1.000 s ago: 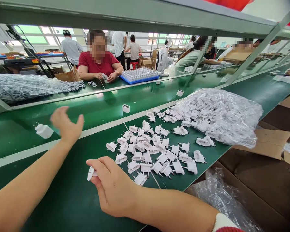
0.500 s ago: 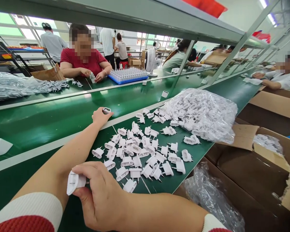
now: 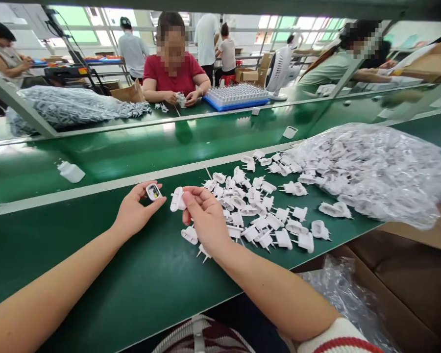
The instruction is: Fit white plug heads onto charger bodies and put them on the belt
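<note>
My left hand (image 3: pixel 135 208) pinches a small white housing (image 3: pixel 154 192) between thumb and fingers, its open end facing me with dark and yellow parts inside. Just to the right, my right hand (image 3: pixel 208 215) grips a white plug cap (image 3: pixel 177 199) by its edge, the oval face turned toward the housing. A small gap separates the two pieces. Beyond and beside my right hand, a loose pile of white plug caps (image 3: pixel 259 208) with metal pins lies on the green table (image 3: pixel 132 284).
A clear bag of plug caps (image 3: pixel 371 166) lies at the right. On the green belt (image 3: pixel 139 152) sit a white piece (image 3: pixel 71 172) and another white housing (image 3: pixel 290 132). Opposite, a person in red (image 3: pixel 174 73) works beside a blue tray (image 3: pixel 238 104) and a fan (image 3: pixel 279 73).
My left hand has drawn back from the belt with the housing. My right hand has moved forward with the plug cap, so both pieces are now close together. The view has turned left.
</note>
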Demonstrator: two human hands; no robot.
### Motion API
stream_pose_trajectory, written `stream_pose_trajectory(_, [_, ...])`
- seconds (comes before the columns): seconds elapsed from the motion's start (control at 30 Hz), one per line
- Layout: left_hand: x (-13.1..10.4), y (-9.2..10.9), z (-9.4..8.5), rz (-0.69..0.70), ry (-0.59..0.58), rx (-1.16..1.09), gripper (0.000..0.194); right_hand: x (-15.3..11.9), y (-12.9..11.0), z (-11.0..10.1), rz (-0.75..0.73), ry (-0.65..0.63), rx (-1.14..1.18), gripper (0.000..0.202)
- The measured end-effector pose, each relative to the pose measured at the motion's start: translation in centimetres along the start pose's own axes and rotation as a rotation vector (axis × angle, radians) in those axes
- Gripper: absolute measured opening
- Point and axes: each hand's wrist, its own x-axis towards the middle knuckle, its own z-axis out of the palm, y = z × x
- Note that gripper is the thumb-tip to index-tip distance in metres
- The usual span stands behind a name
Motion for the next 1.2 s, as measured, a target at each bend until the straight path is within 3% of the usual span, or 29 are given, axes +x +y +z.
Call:
stream_pose_trajectory(0.1, [-5.3, -0.1, -1.5, -0.075, -0.095, -0.059, 0.056, -0.1, 0.3, 0.1, 0.0, -0.02, -0.026, 0.044])
stream_pose_trajectory(0.2, [-7.6, 0.0, -1.5, -0.052, -0.257, -0.088, 0.05, -0.3, 0.8, 0.0, -0.06, -0.053, -0.131, 0.045])
stream_pose_trajectory(0.33, [-7.3, -0.6, -1.8, 0.091, -0.434, -0.054, 0.052, -0.3, 1.1, -0.6, -0.269, -0.134, -0.453, 0.034])
stream_pose_trajectory(0.4, [-6.8, -1.2, -2.2, 0.141, -0.443, -0.023, 0.057, -0.4, 1.0, -1.0, -0.387, -0.21, -0.645, 0.023])
stream_pose_trajectory(0.5, [-6.5, -1.8, -2.5, 0.129, -0.431, -0.006, 0.056, -0.5, 0.8, -1.3, -0.473, -0.29, -0.819, 0.031])
stream_pose_trajectory(0.63, [-6.7, -1.9, -2.0, 0.111, -0.382, 0.011, 0.043, -0.6, 0.9, -1.2, -0.38, -0.267, -0.787, 0.031])
stream_pose_trajectory(0.73, [-6.9, -1.7, -1.6, 0.097, -0.34, 0.003, 0.049, -0.5, 1.0, -0.9, -0.263, -0.275, -0.652, 0.023])
stream_pose_trajectory(0.87, [-6.9, -1.7, -1.6, 0.068, -0.333, -0.044, 0.053, -0.1, 1.0, -0.8, -0.187, -0.36, -0.476, 0.031])
stream_pose_trajectory(1.03, [-6.8, -1.6, -2.0, 0.16, -0.389, -0.042, 0.036, 0.0, 1.2, -0.8, -0.386, -0.321, -0.638, 0.034])
stream_pose_trajectory(1.2, [-6.5, -1.4, -2.2, 0.126, -0.414, -0.01, 0.043, -0.9, 1.1, -0.7, -0.534, -0.285, -0.802, 0.037])
